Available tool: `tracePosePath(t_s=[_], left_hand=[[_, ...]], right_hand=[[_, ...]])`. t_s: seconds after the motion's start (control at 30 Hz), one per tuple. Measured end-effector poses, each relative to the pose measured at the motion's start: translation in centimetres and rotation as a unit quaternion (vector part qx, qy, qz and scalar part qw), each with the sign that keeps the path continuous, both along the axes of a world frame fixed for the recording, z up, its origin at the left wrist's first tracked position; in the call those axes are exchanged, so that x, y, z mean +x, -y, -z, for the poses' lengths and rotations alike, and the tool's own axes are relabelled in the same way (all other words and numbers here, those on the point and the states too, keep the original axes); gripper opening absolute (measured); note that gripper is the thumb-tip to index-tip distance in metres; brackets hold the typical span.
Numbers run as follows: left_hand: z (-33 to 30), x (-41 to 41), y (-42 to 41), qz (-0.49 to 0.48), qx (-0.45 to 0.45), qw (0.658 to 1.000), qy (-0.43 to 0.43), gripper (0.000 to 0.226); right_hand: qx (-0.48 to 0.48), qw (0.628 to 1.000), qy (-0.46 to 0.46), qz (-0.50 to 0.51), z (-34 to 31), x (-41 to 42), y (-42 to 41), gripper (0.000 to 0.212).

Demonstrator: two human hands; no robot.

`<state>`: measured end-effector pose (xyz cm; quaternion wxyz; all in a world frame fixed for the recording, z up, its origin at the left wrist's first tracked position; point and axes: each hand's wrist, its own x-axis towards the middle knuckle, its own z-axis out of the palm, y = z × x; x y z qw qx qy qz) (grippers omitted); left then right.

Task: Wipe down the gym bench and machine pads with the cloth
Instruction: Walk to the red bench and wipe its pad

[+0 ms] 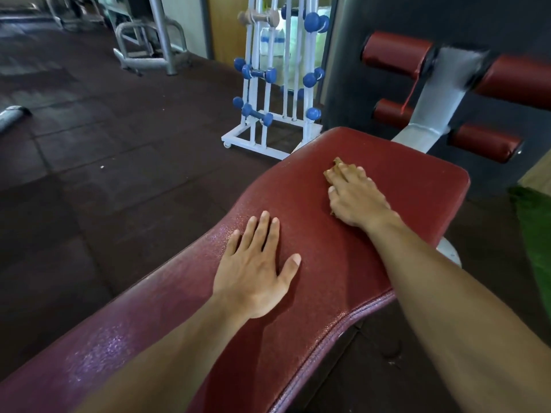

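Note:
A dark red padded bench (396, 186) runs from the lower left up to the middle right. My right hand (354, 195) lies flat near its far end and presses a small tan cloth (334, 172) onto the pad; most of the cloth is hidden under the fingers. My left hand (256, 269) rests flat on the bench with straight, spread fingers, nearer to me and apart from the cloth. Beyond the bench end, red roller pads (396, 52) stick out from a grey metal post (438, 93).
A white rack (268, 93) with blue dumbbells stands on the dark rubber floor just left of the bench end. Grey machine frames (155, 40) stand at the far left. A green mat edge (533, 222) lies on the right.

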<state>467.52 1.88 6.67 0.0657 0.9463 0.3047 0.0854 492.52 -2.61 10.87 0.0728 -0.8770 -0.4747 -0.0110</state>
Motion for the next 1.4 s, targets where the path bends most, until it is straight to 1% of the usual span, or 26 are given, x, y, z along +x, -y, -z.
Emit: tracePosePath(t_s=[0.07, 0.27, 0.37, 0.43, 0.5, 0.57, 0.67, 0.9, 1.0, 1.07, 1.13, 1.2, 1.27, 1.33, 1.4], left_hand=[[0.0, 0.0, 0.1, 0.0, 0.002, 1.0, 0.003, 0.077], [0.1, 0.1, 0.2, -0.003, 0.013, 1.0, 0.008, 0.078], [0.1, 0.1, 0.3, -0.005, 0.009, 1.0, 0.007, 0.079], [0.1, 0.1, 0.2, -0.005, 0.009, 1.0, 0.002, 0.079], [0.1, 0.0, 0.2, -0.007, 0.01, 1.0, 0.003, 0.078], [0.0, -0.1, 0.3, -0.006, 0.006, 1.0, 0.0, 0.078], [0.1, -0.2, 0.3, -0.004, 0.006, 1.0, 0.001, 0.077], [0.1, -0.1, 0.2, -0.002, 0.002, 1.0, 0.001, 0.076], [0.0, 0.0, 0.1, 0.0, -0.004, 1.0, 0.001, 0.076], [0.0, 0.0, 0.1, 0.002, -0.01, 1.0, -0.001, 0.077], [-0.1, 0.1, -0.1, 0.006, -0.012, 1.0, -0.009, 0.078], [-0.6, 0.6, -0.7, 0.004, 0.016, 1.0, -0.011, 0.079], [-1.2, 2.2, -1.5, -0.004, 0.033, 0.999, 0.007, 0.075], [-1.3, 4.0, -2.3, -0.013, -0.013, 0.999, 0.032, 0.075], [-1.0, 5.3, -2.6, -0.024, -0.052, 0.998, 0.035, 0.08]], right_hand=[[0.001, 0.999, -0.016, -0.031, 0.3, -2.3, -2.2, 0.052], [0.001, 0.992, -0.018, -0.121, 0.4, -7.4, -6.0, 0.049], [-0.001, 0.986, -0.033, -0.165, 0.4, -8.2, -6.7, 0.047], [-0.008, 0.983, -0.047, -0.176, 0.2, -7.7, -6.8, 0.046], [-0.014, 0.986, -0.042, -0.163, 0.2, -6.9, -6.9, 0.047], [-0.002, 0.992, -0.032, -0.123, 0.2, -6.0, -6.9, 0.048], [0.012, 0.997, -0.042, -0.069, 0.3, -5.1, -5.9, 0.049], [-0.012, 0.988, -0.073, -0.135, -0.3, -7.3, 0.4, 0.048], [-0.02, 0.987, -0.045, -0.155, 0.0, -8.1, 4.5, 0.048], [-0.044, 0.99, -0.021, -0.132, -0.1, -7.2, 6.6, 0.048], [-0.055, 0.995, -0.01, -0.081, -0.6, -5.2, 7.3, 0.048], [-0.051, 0.998, -0.002, -0.045, -0.9, -3.3, 7.0, 0.048], [-0.038, 0.999, -0.008, -0.03, -0.9, -2.0, 6.9, 0.049], [-0.027, 0.999, -0.009, -0.031, -0.5, -1.9, 7.0, 0.049], [-0.033, 0.999, 0.003, -0.028, -0.4, -2.0, 7.1, 0.051]])
